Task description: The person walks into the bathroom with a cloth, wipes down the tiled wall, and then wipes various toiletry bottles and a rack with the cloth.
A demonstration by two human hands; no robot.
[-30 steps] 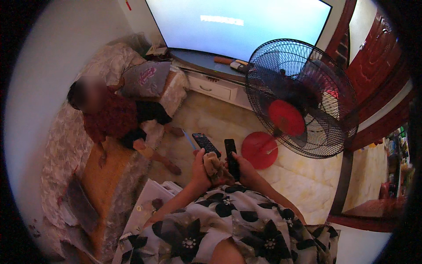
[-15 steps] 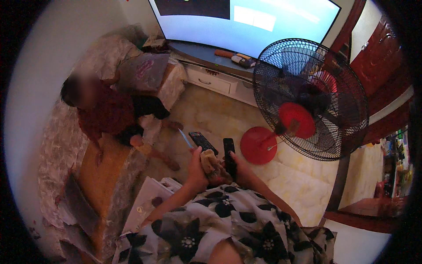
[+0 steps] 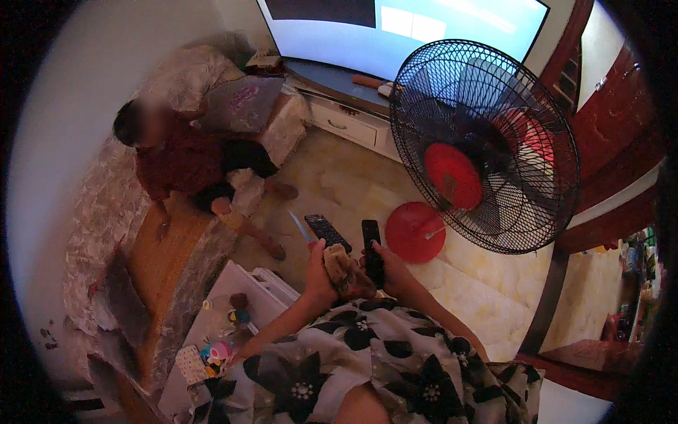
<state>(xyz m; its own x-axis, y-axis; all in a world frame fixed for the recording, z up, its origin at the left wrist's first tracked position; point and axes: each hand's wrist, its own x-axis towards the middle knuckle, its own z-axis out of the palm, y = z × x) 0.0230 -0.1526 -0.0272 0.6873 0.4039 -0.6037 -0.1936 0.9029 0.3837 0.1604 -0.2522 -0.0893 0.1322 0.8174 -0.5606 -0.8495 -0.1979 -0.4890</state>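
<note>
My left hand (image 3: 319, 275) is closed around a wide black remote control (image 3: 328, 232) with many buttons. A thin, pale, pointed strip (image 3: 300, 227) sticks out beside it; its kind is unclear. A crumpled brown cloth (image 3: 339, 264) is bunched against the same hand, between my two hands. My right hand (image 3: 393, 268) grips a slimmer black remote control (image 3: 371, 240), held upright with the thumb along its side. Both remotes are side by side in front of my patterned clothing (image 3: 332, 339), their far ends pointing away from me.
A large lit television (image 3: 417, 49) stands on a low cabinet (image 3: 349, 131). Ahead right is a black-caged fan (image 3: 487, 145) on a red base (image 3: 413, 233). Another person (image 3: 180, 162) sits on the covered sofa (image 3: 106, 233) at left. Small items lie on a white table (image 3: 201, 318).
The view has shifted slightly, showing more of the white table and its items. The fan head appears further left. Both hands keep their hold on the remotes.
</note>
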